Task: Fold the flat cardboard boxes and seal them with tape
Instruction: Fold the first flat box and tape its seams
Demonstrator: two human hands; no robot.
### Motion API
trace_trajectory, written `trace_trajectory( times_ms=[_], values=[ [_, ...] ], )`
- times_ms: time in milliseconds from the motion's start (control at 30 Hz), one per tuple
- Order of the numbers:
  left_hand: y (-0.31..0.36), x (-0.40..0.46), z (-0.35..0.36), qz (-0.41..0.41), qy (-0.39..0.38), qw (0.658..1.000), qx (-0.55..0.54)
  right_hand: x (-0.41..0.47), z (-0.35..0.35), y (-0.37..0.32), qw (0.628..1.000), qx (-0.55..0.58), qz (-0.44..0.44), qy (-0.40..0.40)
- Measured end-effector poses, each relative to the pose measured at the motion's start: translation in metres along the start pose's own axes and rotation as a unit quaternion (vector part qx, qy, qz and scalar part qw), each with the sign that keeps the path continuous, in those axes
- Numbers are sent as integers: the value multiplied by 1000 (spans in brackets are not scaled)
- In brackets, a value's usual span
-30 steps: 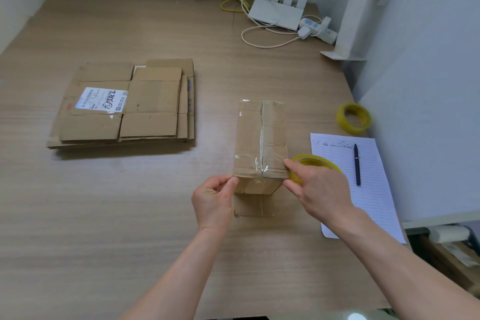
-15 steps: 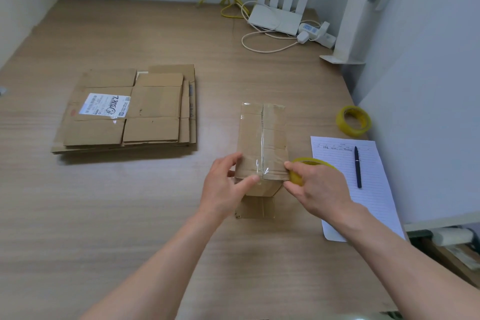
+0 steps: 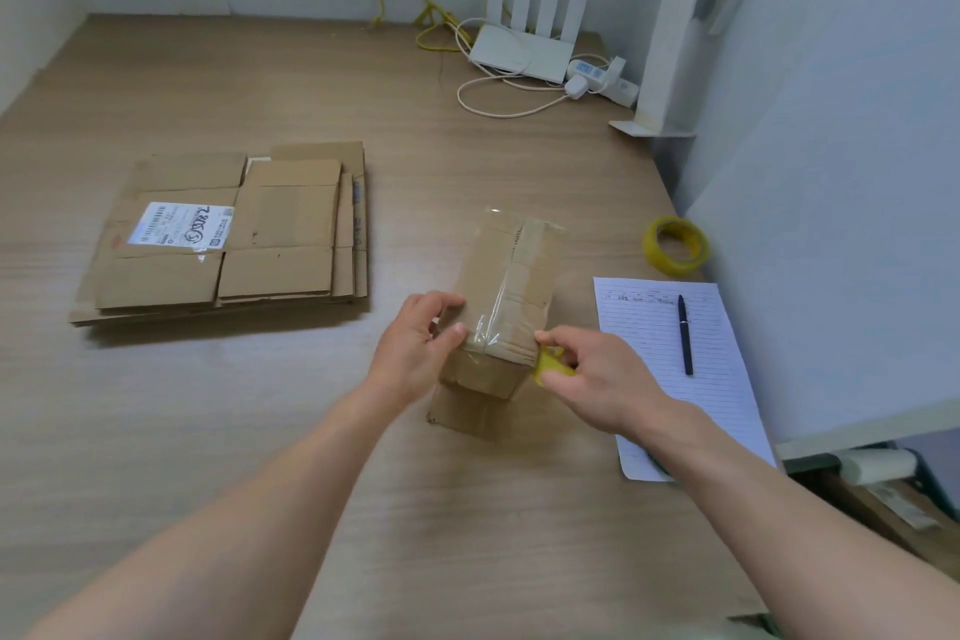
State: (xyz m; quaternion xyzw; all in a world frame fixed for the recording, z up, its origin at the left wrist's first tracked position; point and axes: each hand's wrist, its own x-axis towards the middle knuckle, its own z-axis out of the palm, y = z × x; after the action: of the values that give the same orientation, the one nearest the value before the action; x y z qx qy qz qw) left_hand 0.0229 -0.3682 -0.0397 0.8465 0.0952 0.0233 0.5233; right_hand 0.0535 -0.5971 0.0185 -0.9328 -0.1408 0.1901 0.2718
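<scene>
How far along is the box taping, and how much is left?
One small brown cardboard box is folded, with clear tape along its top seam. In hand: the left hand steadies its near end while the right hand holds a yellow tape roll at the corner. Left: the stack of flat cardboard boxes, not yet folded.

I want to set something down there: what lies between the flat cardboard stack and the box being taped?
In the head view, only bare wooden table lies between the flat cardboard stack and the box.
</scene>
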Motion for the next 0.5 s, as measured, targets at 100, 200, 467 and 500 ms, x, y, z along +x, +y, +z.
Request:
trace_trajectory(
  times_ms=[100,200,467,500],
  values=[
    [13,15,-12,-15,-25,997,77,-11,12,-11,999,42,20,5],
    [27,-11,2,-87,179,980,32,-15,21,-18,996,80,48,3],
    [54,-86,89,-355,7,763,-540,-20,15,-14,997,58,51,-23],
    [58,-82,91,-346,10,753,-559,-21,14,-14,997,54,51,-29]
  ],
)
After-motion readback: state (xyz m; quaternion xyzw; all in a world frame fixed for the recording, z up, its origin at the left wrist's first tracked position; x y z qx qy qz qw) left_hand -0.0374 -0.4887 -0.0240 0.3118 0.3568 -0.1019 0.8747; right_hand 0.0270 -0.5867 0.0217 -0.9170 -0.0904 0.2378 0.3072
